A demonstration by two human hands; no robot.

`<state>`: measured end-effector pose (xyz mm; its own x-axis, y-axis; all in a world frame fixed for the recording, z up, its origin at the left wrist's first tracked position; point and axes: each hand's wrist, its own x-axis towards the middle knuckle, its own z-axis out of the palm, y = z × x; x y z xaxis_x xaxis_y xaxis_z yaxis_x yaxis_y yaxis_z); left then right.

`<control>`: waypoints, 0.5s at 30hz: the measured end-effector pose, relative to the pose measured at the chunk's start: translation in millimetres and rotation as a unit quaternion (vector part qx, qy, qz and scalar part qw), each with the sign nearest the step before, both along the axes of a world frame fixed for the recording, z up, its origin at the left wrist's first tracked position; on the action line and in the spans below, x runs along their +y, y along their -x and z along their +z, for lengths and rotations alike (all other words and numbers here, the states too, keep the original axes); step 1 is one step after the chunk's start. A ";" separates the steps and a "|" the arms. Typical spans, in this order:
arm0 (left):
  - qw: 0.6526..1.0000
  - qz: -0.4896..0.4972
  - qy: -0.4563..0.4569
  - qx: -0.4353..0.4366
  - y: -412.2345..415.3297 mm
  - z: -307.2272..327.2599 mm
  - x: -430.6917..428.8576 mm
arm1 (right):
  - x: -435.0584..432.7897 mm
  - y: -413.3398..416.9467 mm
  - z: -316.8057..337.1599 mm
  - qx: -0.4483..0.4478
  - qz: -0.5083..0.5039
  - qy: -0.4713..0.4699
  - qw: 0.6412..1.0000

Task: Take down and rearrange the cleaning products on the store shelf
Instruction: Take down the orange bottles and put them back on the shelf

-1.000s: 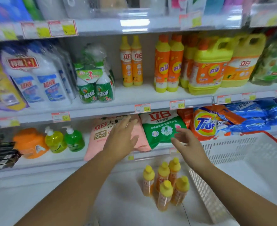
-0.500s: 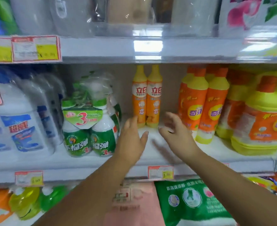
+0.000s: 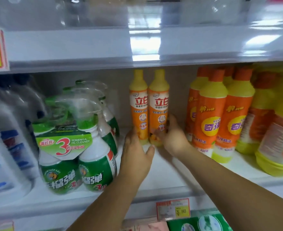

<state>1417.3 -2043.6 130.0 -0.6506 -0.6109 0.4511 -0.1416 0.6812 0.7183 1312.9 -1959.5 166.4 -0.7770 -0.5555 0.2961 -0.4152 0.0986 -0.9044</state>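
Two slim orange dish-soap bottles with yellow caps stand side by side at the back of the white middle shelf (image 3: 164, 174). My left hand (image 3: 135, 154) reaches in beside the left bottle (image 3: 138, 104); its straight fingers touch the left side of that bottle's base and the thumb is spread out in front, off the bottle. My right hand (image 3: 173, 138) grips the right bottle (image 3: 159, 104) low down, with fingers round its right side and the thumb across its front.
A shrink-wrapped pack of green-and-white spray cleaners (image 3: 65, 164) stands close on the left, with white-and-blue bottles (image 3: 4, 147) beyond it. Fatter orange bottles (image 3: 209, 117) and yellow jugs (image 3: 279, 135) crowd the right. The upper shelf's edge (image 3: 87, 47) hangs just above the caps.
The view has risen from the floor bottles and basket to the middle shelf. Both hands moved forward into the shelf and reached the two slim orange bottles; the right hand has closed on one.
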 end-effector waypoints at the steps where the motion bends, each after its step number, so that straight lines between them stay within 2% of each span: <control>1: 1.000 -0.006 -0.004 0.002 -2.6 2.1 2.3 | 6.0 -5.4 -0.1 0.007 -0.006 -0.011 1.000; 4: 0.999 -0.040 -0.019 -0.022 -14.8 13.8 11.5 | 30.0 -30.2 1.9 -0.010 -0.004 -0.004 1.000; 8: 0.989 -0.133 -0.020 -0.053 -46.4 40.6 34.6 | 65.9 -68.3 18.4 -0.058 0.013 0.055 0.997; 12: 0.963 -0.230 -0.118 -0.080 -97.1 67.6 63.2 | 105.1 -116.7 34.3 -0.148 0.046 0.091 0.984; 15: 0.941 -0.268 -0.182 -0.103 -139.3 65.7 81.1 | 136.3 -157.4 32.0 -0.168 0.071 0.058 0.982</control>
<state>1556.6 -1962.6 195.7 -0.9596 -0.2606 0.1058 -0.0103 0.4085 0.9127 1470.3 -1823.2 198.4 -0.7588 -0.6430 0.1035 -0.0934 -0.0499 -0.9944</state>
